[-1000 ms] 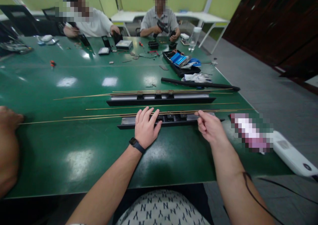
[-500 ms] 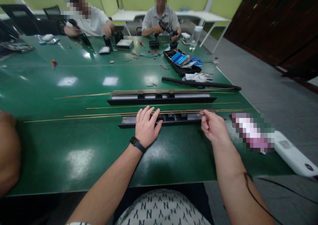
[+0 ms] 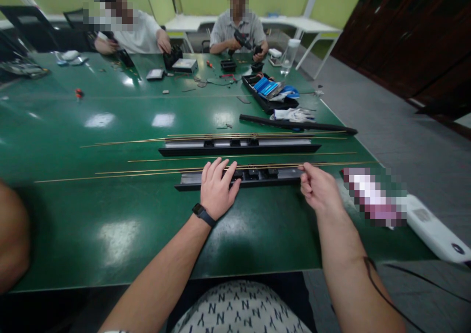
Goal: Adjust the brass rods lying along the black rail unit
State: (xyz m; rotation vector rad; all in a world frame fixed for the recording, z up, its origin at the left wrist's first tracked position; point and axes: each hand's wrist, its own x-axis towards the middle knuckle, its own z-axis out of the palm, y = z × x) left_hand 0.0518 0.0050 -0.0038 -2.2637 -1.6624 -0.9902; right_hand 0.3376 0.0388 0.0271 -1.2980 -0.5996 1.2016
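Observation:
My left hand (image 3: 218, 188), with a dark watch (image 3: 203, 214) on the wrist, lies flat with its fingers spread across the near black rail (image 3: 257, 184). That rail has a silvery inner face and several small black blocks (image 3: 253, 174) in it. Thin brass rods (image 3: 147, 171) run lengthwise along its back side and stick out past its left end. At the rail's right end, my right hand (image 3: 319, 188) is closed in a pinch at the rods; its fingertips seem to grip a brass rod. A similar far rail (image 3: 239, 150) lies behind, with more rods along it.
Behind the rails lie a long black bar (image 3: 298, 123), white gloves (image 3: 292, 115) and a black tray (image 3: 253, 90) with blue packs. A white device (image 3: 434, 227) is at the right edge. Two people work across the table; another person's arm (image 3: 13, 240) rests at left.
My right hand has shifted very slightly to the right, still pinched. My left hand stays in place. Across the table, one person's hand has moved a black part toward the right.

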